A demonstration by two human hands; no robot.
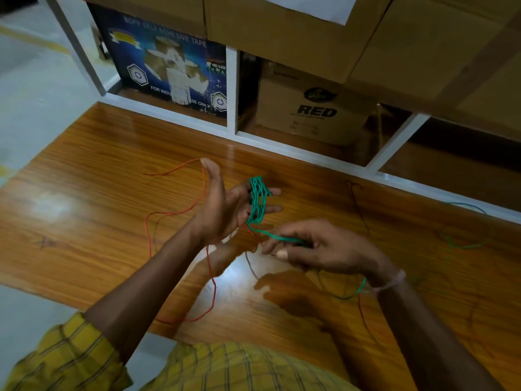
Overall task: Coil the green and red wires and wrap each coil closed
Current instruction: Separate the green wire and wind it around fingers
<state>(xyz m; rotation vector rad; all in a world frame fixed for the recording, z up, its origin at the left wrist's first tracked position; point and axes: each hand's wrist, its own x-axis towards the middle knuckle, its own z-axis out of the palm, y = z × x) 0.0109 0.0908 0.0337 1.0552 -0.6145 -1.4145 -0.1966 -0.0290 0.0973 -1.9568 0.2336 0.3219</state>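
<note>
The green wire (pixel 257 201) is wound in several loops around the straight fingers of my left hand (pixel 225 204), which is held palm-up above the wooden table (pixel 98 170). My right hand (pixel 315 246) pinches the green strand a short way below the coil. The rest of that strand trails under my right wrist and out to the table's right side. The red wire (pixel 180 213) lies loose on the table, passing behind and below my left hand and forearm.
White shelving (pixel 232 88) runs along the table's far edge, holding a blue tape carton (pixel 166 63) and a brown box marked RED (pixel 313 108). More cardboard boxes (pixel 296 32) stack above. A thin dark wire (pixel 359 204) lies on the table to the right.
</note>
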